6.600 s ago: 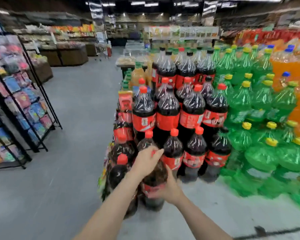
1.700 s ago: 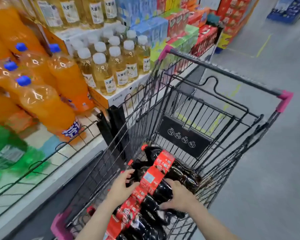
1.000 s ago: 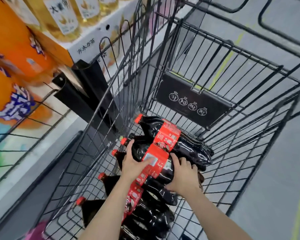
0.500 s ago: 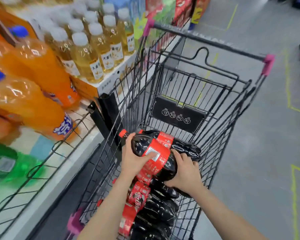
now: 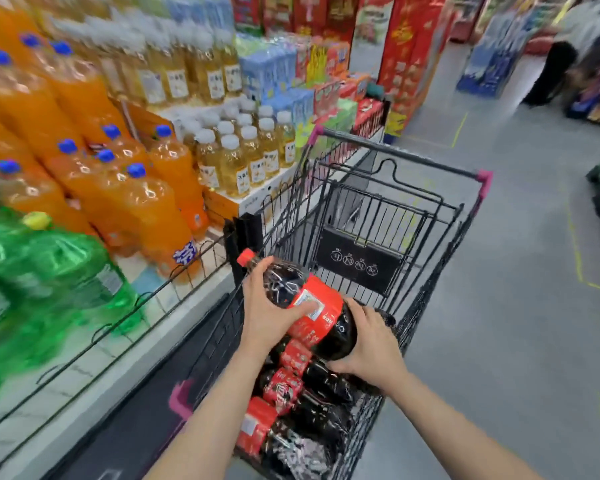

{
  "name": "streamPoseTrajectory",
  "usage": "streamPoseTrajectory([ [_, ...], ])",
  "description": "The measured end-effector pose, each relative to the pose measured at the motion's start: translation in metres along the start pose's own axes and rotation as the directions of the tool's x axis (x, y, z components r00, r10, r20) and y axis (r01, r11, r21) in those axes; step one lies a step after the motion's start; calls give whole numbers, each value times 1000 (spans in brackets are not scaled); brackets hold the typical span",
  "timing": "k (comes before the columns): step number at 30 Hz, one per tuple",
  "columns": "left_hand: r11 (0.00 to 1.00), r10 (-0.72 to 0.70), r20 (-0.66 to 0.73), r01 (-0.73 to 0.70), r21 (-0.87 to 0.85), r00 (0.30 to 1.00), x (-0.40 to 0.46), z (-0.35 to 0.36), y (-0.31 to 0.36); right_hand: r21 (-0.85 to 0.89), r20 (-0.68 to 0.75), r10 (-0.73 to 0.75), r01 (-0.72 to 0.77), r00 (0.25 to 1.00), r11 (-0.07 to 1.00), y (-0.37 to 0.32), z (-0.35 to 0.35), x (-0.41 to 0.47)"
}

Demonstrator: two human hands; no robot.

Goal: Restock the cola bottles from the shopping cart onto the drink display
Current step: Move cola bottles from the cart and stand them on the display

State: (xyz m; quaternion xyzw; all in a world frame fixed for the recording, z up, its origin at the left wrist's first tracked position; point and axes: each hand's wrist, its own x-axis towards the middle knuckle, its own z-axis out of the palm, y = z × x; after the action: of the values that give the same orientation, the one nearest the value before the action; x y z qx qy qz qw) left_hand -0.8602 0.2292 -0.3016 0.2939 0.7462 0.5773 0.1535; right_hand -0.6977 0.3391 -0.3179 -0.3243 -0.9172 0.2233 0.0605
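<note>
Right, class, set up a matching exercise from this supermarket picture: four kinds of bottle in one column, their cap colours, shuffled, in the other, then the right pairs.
Bottles:
1. cola bottle held in both hands
2. orange soda bottles
3. green soda bottles
4. pale yellow drink bottles

Cap colours:
A. white
B. yellow
C. red
D. blue

Pairs: 1-C, 2-D, 3-B, 4-A
</note>
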Motion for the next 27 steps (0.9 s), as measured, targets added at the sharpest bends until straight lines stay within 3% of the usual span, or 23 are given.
streamPoseTrajectory([
  [14, 998, -31, -225, 41, 39, 974, -153, -97, 30, 54, 78, -226, 222, 971, 974, -78, 14, -109],
  [17, 997, -54, -262, 64, 31, 963, -180, -126, 29, 69, 66, -270, 266, 961, 962, -106, 22, -131],
  [27, 989, 1, -410, -62, -135, 912, -258, -262, 24, 145, -52, -289, 294, 956, 945, -220, 83, -239],
])
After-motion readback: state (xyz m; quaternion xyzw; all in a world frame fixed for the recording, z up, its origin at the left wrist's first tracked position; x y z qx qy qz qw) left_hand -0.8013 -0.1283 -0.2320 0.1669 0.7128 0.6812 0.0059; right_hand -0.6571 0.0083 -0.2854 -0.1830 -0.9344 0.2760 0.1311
